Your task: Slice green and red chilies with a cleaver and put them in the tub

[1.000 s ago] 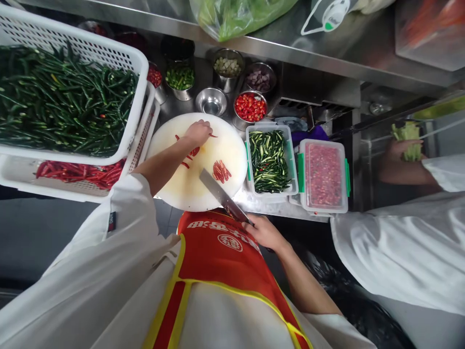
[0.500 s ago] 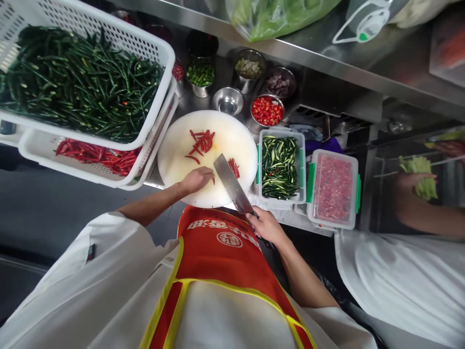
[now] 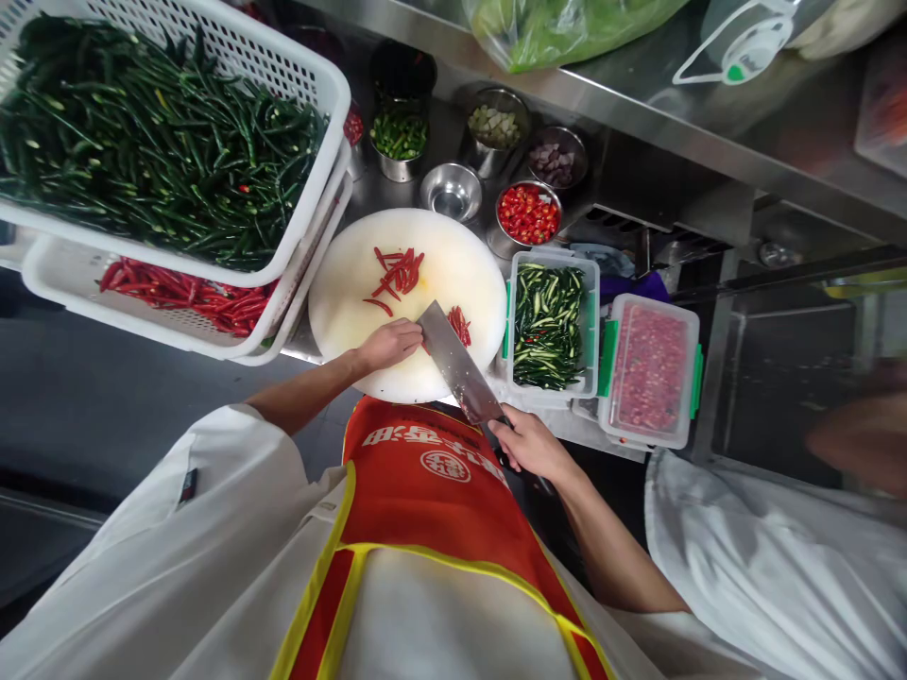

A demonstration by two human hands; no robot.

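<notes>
My right hand (image 3: 530, 442) grips the dark handle of a cleaver (image 3: 460, 364), whose broad blade reaches over the white round cutting board (image 3: 336, 321). My left hand (image 3: 392, 344) is closed beside the blade's edge, fingers bent down on a red chili pepper, of which only a small bit shows by the fingertips. Beyond that hand lie several whole red chilies (image 3: 401, 272) in a loose heap. On the blade's far side is a small pile of cut red chili (image 3: 459, 326). Small specks cling to the blade.
At left, a white basket of green chilies (image 3: 177, 151) sits over a basket of red chilies (image 3: 188, 295). Right of the board stand tubs of cut green chilies (image 3: 549, 326) and red chopped food (image 3: 653, 368). Metal bowls (image 3: 451, 193) line the back. A co-worker's white sleeve (image 3: 751, 548) is close at right.
My left hand has shifted slightly right, closer to the blade, and less of the chili shows. The cleaver has moved a little. The co-worker's hand with green stalks has left the view.
</notes>
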